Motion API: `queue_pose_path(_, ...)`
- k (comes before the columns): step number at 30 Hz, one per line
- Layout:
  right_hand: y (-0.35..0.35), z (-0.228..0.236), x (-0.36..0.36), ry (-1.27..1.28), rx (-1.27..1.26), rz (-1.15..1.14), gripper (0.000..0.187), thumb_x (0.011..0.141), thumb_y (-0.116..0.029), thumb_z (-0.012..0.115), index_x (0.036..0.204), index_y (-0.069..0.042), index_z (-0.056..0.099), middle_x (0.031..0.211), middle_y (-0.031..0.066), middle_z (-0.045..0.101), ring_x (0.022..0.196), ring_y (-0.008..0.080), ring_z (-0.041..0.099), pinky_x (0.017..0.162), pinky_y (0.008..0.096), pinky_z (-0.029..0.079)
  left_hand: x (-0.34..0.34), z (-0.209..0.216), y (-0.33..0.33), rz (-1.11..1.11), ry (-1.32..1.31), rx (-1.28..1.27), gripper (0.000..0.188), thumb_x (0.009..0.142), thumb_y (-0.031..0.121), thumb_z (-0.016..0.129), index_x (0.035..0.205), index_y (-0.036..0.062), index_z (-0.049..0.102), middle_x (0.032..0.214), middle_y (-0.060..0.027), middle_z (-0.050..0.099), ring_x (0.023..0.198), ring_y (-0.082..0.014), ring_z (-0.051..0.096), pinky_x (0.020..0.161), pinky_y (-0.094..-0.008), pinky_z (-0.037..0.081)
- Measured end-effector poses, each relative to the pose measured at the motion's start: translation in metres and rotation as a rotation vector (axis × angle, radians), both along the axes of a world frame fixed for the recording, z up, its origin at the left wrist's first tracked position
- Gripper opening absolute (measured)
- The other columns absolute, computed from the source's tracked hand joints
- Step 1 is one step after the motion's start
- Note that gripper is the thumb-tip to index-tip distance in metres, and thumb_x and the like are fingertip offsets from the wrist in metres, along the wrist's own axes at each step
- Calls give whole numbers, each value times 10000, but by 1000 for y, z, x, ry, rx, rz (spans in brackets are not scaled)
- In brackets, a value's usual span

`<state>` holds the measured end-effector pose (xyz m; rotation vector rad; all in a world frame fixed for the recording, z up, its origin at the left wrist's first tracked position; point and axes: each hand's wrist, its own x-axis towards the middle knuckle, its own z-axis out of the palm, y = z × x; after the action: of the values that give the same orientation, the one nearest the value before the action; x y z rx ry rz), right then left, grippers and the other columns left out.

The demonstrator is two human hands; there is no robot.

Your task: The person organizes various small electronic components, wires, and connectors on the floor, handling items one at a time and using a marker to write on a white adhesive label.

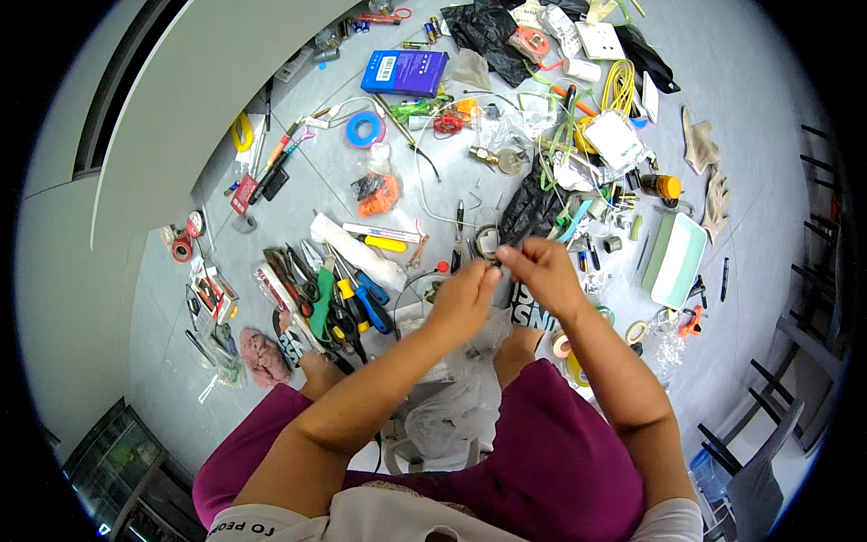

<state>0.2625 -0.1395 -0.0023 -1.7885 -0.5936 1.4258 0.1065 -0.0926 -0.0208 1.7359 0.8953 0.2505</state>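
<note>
Left hand [464,296] and right hand [547,276] pinched a small thing [497,262], too hidden to name, between them above the floor [321,185], and if they slipped, it could drop and get lost.

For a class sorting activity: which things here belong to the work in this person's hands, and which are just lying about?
In the work:
- left hand and right hand, fingertips close together
- small item at their fingertips, too small to identify

Apparently just lying about, untouched:
- blue box
- pale green tray
- pale gloves
- coiled yellow cable
- pink cloth
</note>
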Motion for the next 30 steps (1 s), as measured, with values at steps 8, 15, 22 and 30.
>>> queue_pose_path(8,-74,11,72,72,187,-943,223,905,-241,531,837,-32,570,541,-18,435,371,60,329,340,207,237,-46,23,-56,10,20,-1507,349,958,428,353,853,113,462,558,54,298,428,-76,276,398,-241,285)
queue_pose_path(15,-56,10,53,122,208,-870,233,918,-192,499,1101,-50,526,889,151,657,581,162,623,451,219,466,0,-30,-13,67,201,73,227,722,158,692,754,35,505,634,-77,495,578,-250,509,562,-342,448)
queue_pose_path(22,-73,-84,9,35,352,18,275,822,-8,501,1092,-61,513,978,75,605,924,147,576,747,276,467,49,-80,17,-271,259,574,309,648,64,698,881,7,503,963,-138,514,940,-325,503,739,-400,439)
queue_pose_path(30,-46,-97,48,-1102,308,431,305,703,36,521,985,-77,490,1002,180,577,985,377,526,827,441,436,49,-77,26,-203,258,484,369,634,156,759,845,15,491,900,-128,530,883,-320,527,720,-391,451)
